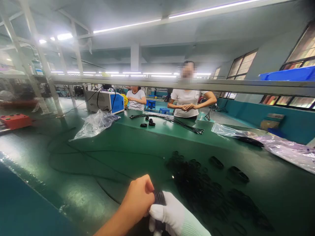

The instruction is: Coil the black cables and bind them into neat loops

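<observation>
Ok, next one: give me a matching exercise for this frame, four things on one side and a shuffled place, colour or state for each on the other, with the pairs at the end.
Things:
1. left hand
2. red box
3. right hand
4. black coil

Places, colours or states:
A. gloved in white
B. held up close, at both hands
C. bare
D. near the left edge of the view

Pairs: 1-C; 2-D; 3-A; 4-B

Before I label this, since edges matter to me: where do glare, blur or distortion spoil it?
Head view: the ceiling light strip blooms white; the tabletop shows pale glare at left; the dark heap of loops is smeared, single loops hard to separate; wide-angle stretch slants the window at far right; the left hand and gloved right hand look clearer.
</observation>
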